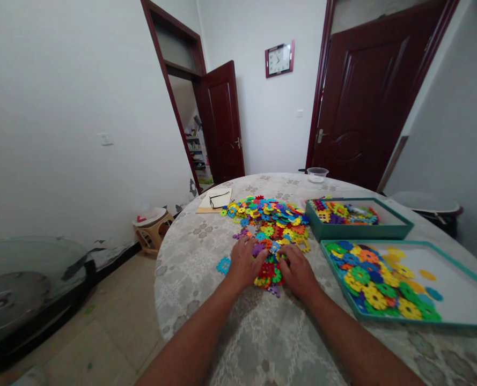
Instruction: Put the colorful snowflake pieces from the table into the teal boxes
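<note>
A heap of colourful plastic snowflake discs [271, 217] lies spread over the middle of a round table [206, 252] with a lace-patterned cloth. My left hand [246, 260] rests palm down on the near edge of the heap, fingers spread flat over the discs. My right hand [298, 271] lies beside it, fingers curled down onto red, green and yellow discs between the two hands. A lone blue disc [224, 265] sits just left of my left hand.
A teal box [359, 228] holding discs stands at the right, with its teal lid [455, 289] in front, part filled with discs. Glasses on a notebook [218, 200] lie at the far left, a clear bowl [317, 174] at the back. A stool [153, 228] stands below.
</note>
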Motion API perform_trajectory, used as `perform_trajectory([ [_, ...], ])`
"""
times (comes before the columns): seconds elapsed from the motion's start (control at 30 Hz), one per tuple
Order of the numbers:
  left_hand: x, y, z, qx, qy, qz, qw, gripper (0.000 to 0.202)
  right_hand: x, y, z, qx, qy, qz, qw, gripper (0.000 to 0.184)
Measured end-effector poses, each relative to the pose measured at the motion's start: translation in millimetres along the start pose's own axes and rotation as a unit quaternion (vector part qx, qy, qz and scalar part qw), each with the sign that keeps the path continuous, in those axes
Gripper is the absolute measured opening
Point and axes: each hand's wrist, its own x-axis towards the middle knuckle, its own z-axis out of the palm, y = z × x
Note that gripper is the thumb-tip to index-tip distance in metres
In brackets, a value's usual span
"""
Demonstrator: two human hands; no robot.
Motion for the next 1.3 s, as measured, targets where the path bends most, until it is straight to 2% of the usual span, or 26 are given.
perform_trajectory([
  [0.07,-13.2,-14.5,-16.9,0.045,-0.013,-0.003,0.999,0.054,0.2,1.1,-0.4,0.006,0.008,0.007,1.0,0.023],
  [0.1,-19.3,-22.2,-24.9,0.079,-0.028,-0.03,0.996,0.063,0.2,1.7,-0.5,0.008,0.012,0.009,1.0,0.024],
  [0.2,-33.9,-41.6,-42.3,0.163,-0.106,-0.13,0.972,0.09,0.1,2.6,-0.4,0.012,0.022,0.009,1.0,0.023],
  [0.27,-40.5,-47.6,-46.3,0.177,-0.169,-0.159,0.957,0.099,0.0,2.2,-0.4,0.013,0.027,0.007,1.0,0.023],
  [0.37,-45.9,-43.0,-41.3,0.161,-0.215,-0.127,0.955,0.109,-0.3,0.6,-1.4,0.01,0.026,0.005,1.0,0.023],
  [0.53,-43.6,-11.6,-16.9,0.128,-0.23,-0.089,0.961,0.128,-0.3,0.4,-5.8,0.0,0.021,0.01,1.0,0.023],
  [0.73,-28.1,23.8,11.1,0.13,-0.192,-0.068,0.97,0.114,1.0,6.6,-8.3,0.004,0.032,0.027,0.999,0.024],
  [0.93,-8.0,36.5,37.1,0.148,-0.12,-0.068,0.979,0.095,2.2,14.3,-7.8,-0.009,0.046,0.032,0.998,0.023],
  [1.03,-3.9,32.3,41.2,0.146,-0.088,-0.044,0.984,0.08,2.5,16.8,-8.8,-0.019,0.045,0.04,0.998,0.023],
  [1.13,-2.0,19.4,33.4,0.129,-0.074,-0.022,0.989,0.062,3.3,18.7,-11.2,-0.025,0.043,0.048,0.998,0.025],
  [1.3,6.1,-7.6,15.1,0.073,-0.131,0.046,0.988,0.036,5.6,20.5,-16.8,-0.039,0.036,0.05,0.997,0.028],
])
